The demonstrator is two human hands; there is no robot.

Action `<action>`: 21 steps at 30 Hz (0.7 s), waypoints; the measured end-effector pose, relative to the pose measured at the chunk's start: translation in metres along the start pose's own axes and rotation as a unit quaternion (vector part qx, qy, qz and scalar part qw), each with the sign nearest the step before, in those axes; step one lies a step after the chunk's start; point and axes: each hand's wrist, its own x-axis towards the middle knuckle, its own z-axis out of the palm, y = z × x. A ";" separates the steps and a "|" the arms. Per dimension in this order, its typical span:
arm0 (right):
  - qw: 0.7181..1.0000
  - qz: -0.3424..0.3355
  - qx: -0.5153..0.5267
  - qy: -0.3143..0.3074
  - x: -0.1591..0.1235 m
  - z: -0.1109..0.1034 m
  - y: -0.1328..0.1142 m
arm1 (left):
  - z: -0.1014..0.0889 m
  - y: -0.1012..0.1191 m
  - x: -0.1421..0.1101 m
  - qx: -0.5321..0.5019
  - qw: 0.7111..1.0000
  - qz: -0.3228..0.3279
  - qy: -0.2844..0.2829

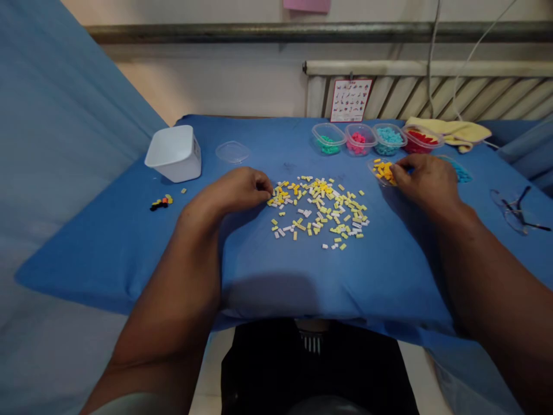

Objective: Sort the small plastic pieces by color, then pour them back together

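Observation:
Small toy building bricks (322, 210) in yellow, pale yellow and white lie scattered over the blue cloth. At the left edge of this spread is my left hand (244, 189), its fingers curled and the thumb and fingertips close together by the yellow bricks. Whatever it may pinch is too small to make out. Over a shallow clear dish of orange-yellow bricks (382, 170) hovers my right hand (425, 176), with thumb and fingers pinched at the dish's right side. Its fingertips hide anything between them.
Clear tubs hold green (328, 145), pink (358, 144), light blue (389, 138) and red bricks (421, 138). Blue bricks (461, 172) lie behind my right hand. A white container (175, 154), clear lid (233, 152), glasses (516, 210) and yellow cloth (453, 132) sit around.

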 end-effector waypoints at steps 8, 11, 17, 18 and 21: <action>0.993 -0.109 0.049 0.010 -0.008 0.011 -0.015 | 0.007 0.011 -0.002 0.031 0.998 0.010 -0.056; 0.989 -0.127 0.071 0.014 -0.011 0.012 -0.019 | 0.006 0.014 -0.003 0.032 0.999 0.005 -0.040; 0.987 -0.139 0.080 0.005 -0.012 0.010 -0.022 | 0.008 0.017 -0.006 -0.003 0.999 0.039 0.023; 0.987 -0.140 0.082 0.002 -0.012 0.009 -0.023 | 0.009 0.017 -0.005 -0.004 0.998 0.051 0.031; 0.985 -0.146 0.092 -0.001 -0.013 0.009 -0.024 | 0.015 0.020 -0.002 0.018 0.996 0.078 0.029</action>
